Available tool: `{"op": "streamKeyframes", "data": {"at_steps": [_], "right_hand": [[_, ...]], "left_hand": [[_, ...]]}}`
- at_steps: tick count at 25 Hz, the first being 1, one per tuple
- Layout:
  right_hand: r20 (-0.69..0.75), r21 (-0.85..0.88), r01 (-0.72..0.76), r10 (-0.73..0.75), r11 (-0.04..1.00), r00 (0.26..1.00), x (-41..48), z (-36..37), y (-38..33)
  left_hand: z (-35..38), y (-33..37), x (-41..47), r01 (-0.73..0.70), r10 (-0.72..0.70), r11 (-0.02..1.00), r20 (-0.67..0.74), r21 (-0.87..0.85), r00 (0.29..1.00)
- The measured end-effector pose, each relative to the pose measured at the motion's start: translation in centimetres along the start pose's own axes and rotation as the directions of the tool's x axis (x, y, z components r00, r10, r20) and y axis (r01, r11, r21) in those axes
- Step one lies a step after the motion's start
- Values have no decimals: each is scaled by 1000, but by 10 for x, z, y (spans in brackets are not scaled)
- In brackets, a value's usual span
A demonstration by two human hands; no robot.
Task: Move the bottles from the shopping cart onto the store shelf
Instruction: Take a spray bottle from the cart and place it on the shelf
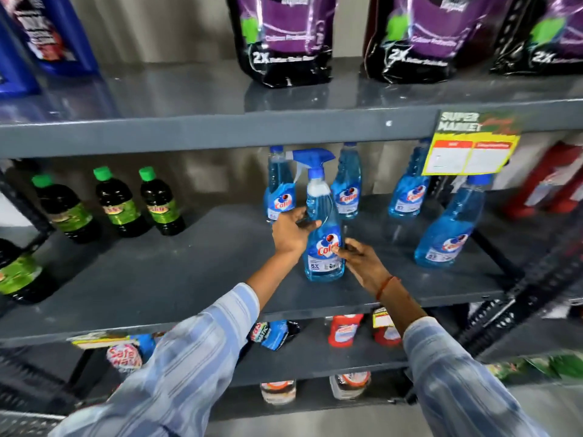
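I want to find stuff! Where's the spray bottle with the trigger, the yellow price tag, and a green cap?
spray bottle [323,247], head view, on its label.
yellow price tag [467,157], head view, on its middle.
green cap [103,173], head view, on the middle dark bottle's top.

I see bare shelf [195,266] left of the spray bottle [323,228], up to the green-capped bottles [121,203]; blue bottles [345,184] crowd behind and right.

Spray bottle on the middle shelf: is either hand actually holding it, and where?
The spray bottle stands on the shelf. The left hand touches its waist with open fingers; the right hand touches its label. A firm hold cannot be told.
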State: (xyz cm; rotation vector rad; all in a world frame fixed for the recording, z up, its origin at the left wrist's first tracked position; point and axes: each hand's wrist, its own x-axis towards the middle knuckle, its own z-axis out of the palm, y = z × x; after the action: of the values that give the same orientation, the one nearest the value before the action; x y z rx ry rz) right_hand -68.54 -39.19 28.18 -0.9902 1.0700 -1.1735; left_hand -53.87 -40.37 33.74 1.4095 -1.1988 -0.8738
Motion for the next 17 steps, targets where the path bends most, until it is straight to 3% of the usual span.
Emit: {"op": "streamKeyframes", "data": {"at_steps": [4, 8, 13, 17], "right_hand": [[-49, 48, 40, -38, 998, 998, 6, -41, -18], [-28, 92, 95, -93, 991, 995, 14, -76, -22], [-74, -91, 120, -127, 989, 989, 21, -99, -12], [-60, -123, 119, -127, 985, 990, 23, -98, -9]], "left_hand": [[50, 9, 9, -41, 38, 999, 90, 36, 995], [85, 17, 2, -53, 49, 997, 68, 53, 997], [105, 14, -13, -102, 101, 995, 85, 17, 991], [104, 12, -11, -127, 124, 991, 90, 34, 988]]}}
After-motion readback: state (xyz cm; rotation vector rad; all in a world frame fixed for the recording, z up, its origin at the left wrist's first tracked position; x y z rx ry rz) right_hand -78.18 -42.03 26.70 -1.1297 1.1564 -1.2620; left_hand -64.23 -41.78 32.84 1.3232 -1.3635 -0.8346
